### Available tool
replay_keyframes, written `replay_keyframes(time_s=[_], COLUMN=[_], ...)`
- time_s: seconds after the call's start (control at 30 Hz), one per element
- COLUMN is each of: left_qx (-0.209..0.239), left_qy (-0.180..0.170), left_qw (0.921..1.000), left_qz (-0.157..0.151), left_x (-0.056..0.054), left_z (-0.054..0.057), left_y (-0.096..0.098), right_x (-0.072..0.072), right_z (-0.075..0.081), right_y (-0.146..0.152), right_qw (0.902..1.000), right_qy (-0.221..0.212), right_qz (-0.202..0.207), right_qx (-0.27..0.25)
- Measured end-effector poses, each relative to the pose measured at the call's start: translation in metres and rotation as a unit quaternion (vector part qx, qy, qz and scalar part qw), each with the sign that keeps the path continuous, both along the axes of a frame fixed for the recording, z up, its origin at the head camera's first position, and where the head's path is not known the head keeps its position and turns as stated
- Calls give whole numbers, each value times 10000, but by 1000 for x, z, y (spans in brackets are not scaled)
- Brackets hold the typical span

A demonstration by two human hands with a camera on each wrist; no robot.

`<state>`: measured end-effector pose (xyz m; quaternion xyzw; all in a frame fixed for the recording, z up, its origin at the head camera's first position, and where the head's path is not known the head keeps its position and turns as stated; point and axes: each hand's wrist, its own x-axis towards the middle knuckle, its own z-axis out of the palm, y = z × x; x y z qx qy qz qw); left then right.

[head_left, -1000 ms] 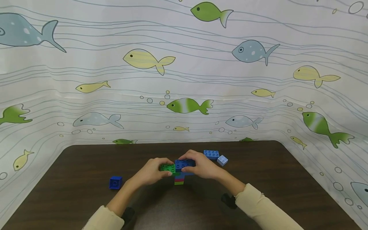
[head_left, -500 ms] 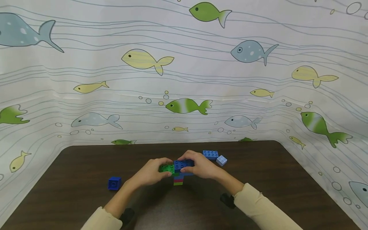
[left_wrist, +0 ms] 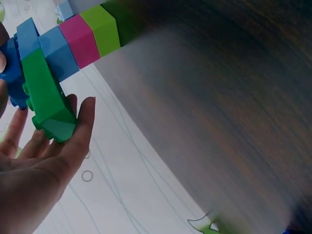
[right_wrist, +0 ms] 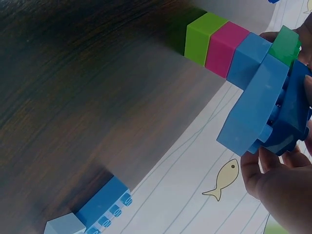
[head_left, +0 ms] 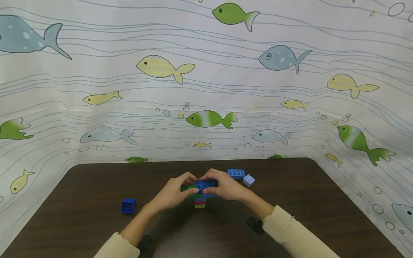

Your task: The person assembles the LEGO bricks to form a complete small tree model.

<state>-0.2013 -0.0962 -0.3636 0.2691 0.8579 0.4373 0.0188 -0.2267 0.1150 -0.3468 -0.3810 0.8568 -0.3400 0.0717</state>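
Both hands meet at the top of a stack of toy building bricks. Its dark blue brick (head_left: 204,184) sits uppermost, beside a green brick (left_wrist: 48,92). Below them are a light blue brick (right_wrist: 256,102), a pink brick (right_wrist: 226,48) and a lime brick (head_left: 200,206) on the table. My right hand (head_left: 227,186) pinches the dark blue brick, thumb in front and fingers behind. At that brick's left end, my left hand (head_left: 172,191) pinches with thumb and fingertips, over the green brick. Part of the green brick is hidden by the left hand.
On the brown table (head_left: 96,182), a blue brick (head_left: 128,206) lies on its side at the left. A medium blue brick (head_left: 236,173) and a small pale blue brick (head_left: 248,180) stand behind the right hand. A fish-patterned sheet (head_left: 206,89) surrounds the table's back and sides.
My left hand has shifted from the green brick to the left end of the dark blue brick. The right hand keeps its hold, and the stack looks unmoved.
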Motion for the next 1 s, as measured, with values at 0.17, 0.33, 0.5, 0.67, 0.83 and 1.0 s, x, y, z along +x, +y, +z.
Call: replay_keyframes(time_s=[0.17,0.33,0.5,0.67,0.83,1.0], left_qx=[-13,-28,-42,-106,-148,-155], left_qy=[59,32,76,84,99,93], left_qw=[10000,10000,9999,9999,9997,9997], left_qz=[22,42,51,106,147,177], left_x=[-1,-1,-1,-1,-1,-1], left_z=[0,-1,0,0,0,1], left_y=[0,1,1,1,2,1], right_x=[0,0,-2,-4,-5,-5], right_z=[1,0,-1,0,-1,-1], right_y=[1,4,12,22,30,33], right_qw=[10000,9999,9991,9979,9966,9949], right_qy=[7,-59,-399,-628,-796,-962], right_qz=[36,126,136,-107,10,57], right_qx=[-9,24,-101,-98,-225,-294])
